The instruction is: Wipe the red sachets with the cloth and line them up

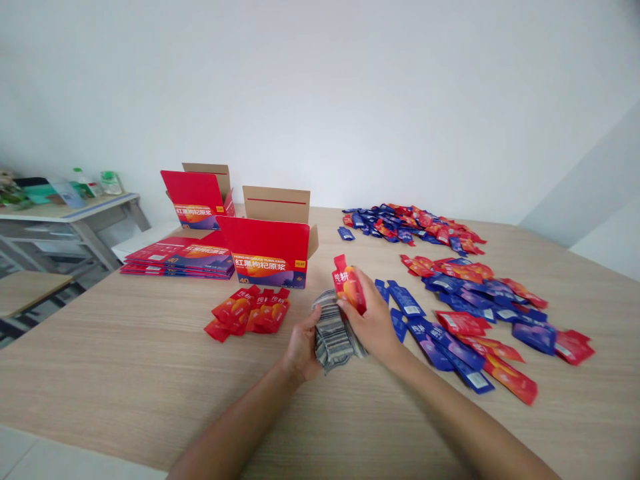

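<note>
My left hand (303,347) is closed on a grey striped cloth (333,333), which hangs folded just above the table. Right beside it, my right hand (373,317) grips a red pouch (346,280) with an orange fruit print, its spout end pointing up. Whether the right fingers also pinch the cloth's edge, I cannot tell. To the left lies a small group of red pouches (270,311), overlapping on the table. Blue pouches (443,347) lie near my right wrist, mixed with more red ones (510,377).
An open red carton (270,257) stands beyond my hands, with a second open carton (197,200) behind it. Flattened cartons (175,257) are stacked at left. A heap of red and blue pouches (400,223) lies at the back right. Another desk (75,210) stands far left.
</note>
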Tool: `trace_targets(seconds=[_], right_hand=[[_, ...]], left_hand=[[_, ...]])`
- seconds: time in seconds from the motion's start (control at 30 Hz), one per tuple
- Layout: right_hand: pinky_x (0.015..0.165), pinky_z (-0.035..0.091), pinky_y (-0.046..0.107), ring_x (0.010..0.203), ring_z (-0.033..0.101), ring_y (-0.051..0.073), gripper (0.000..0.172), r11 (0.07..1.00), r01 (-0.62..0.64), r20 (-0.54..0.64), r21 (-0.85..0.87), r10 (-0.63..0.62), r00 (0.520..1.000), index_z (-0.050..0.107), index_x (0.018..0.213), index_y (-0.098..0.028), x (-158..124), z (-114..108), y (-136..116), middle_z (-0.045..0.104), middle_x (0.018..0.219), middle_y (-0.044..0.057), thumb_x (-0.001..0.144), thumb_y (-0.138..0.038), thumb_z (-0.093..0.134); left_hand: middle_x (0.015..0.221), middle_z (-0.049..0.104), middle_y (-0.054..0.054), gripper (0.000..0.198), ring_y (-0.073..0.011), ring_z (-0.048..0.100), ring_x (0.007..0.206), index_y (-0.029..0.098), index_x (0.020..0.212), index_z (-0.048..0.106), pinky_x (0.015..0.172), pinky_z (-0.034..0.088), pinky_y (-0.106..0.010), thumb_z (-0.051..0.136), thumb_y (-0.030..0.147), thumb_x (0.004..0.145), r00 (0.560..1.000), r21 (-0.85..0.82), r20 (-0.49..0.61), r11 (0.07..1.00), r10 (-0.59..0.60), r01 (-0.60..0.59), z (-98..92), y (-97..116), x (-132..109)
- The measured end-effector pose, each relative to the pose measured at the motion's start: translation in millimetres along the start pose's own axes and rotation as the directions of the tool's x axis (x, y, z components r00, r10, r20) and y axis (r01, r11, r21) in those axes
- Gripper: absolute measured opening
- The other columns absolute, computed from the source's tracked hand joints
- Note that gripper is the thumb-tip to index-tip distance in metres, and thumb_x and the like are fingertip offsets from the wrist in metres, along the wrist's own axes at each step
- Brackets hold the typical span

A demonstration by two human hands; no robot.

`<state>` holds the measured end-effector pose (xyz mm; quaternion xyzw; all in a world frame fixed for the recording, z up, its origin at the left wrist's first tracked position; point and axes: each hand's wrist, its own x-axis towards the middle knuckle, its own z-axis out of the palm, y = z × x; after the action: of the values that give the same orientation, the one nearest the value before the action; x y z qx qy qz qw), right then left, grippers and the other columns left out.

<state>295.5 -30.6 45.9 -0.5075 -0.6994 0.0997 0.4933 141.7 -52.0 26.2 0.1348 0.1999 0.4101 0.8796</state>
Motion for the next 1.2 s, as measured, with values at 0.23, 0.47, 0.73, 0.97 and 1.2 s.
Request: trace_targets(seconds=[0.23,0.47,0.73,0.97,1.2], right_hand=[[0.119,0.028,0.057,0.149,0.024,0.025,0.053,0.960,0.274,0.329,-0.049,-0.244,0.912,0.026,0.156,-0.029,-24,11,-19,0.026,0.162,0.008,0.104,-0.032,0.036],[0.116,0.033,0.060,0.147,0.031,0.031,0.058,0.880,0.411,0.295,-0.237,-0.338,0.894,0.026,0.156,-0.024,-25,6,-27,0.032,0.159,0.015,0.101,-0.029,0.043],[0.114,0.031,0.065,0.150,0.010,0.036,0.081,0.905,0.359,0.361,-0.229,-0.263,0.895,-0.014,0.157,-0.024,-35,13,-28,0.003,0.164,0.018,0.100,-0.023,0.044],[0.119,0.025,0.061,0.150,0.023,0.026,0.056,0.972,0.217,0.320,-0.091,-0.178,0.931,0.019,0.157,-0.030,-18,11,-12,0.028,0.162,0.010,0.104,-0.030,0.034],[0.100,0.047,0.049,0.117,0.058,0.030,0.039,0.996,0.086,0.301,-0.030,-0.073,0.951,0.061,0.115,-0.023,8,-17,-12,0.063,0.123,0.012,0.086,-0.050,0.064]], left_hand=[[0.094,0.077,-0.011,0.049,-0.0261,0.073,0.084,0.015,0.121,0.068,0.080,0.057,-0.039,0.049,0.050,0.093,0.998,-0.029,0.019,0.998,0.052,-0.052,4.9,4,-4],[0.100,0.076,-0.013,0.065,-0.0263,0.072,0.090,0.014,0.126,0.064,0.083,0.056,-0.042,0.024,0.056,0.098,0.970,-0.063,0.017,0.968,0.243,-0.242,12.9,30,-16],[0.108,0.074,-0.016,0.074,-0.0286,0.071,0.098,0.011,0.132,0.059,0.087,0.055,-0.043,0.024,0.065,0.095,0.970,-0.056,0.114,0.976,0.214,-0.209,8.1,29,-13],[0.117,0.070,-0.016,0.074,-0.0305,0.067,0.108,0.012,0.136,0.055,0.096,0.050,-0.045,0.037,0.068,0.091,0.979,-0.041,0.176,0.994,0.104,-0.099,-4.0,15,-3],[0.098,0.075,-0.014,0.071,-0.0280,0.072,0.087,0.013,0.127,0.060,0.084,0.055,-0.044,0.035,0.068,0.091,0.985,-0.018,0.173,1.000,0.022,-0.019,4.6,11,-9]])
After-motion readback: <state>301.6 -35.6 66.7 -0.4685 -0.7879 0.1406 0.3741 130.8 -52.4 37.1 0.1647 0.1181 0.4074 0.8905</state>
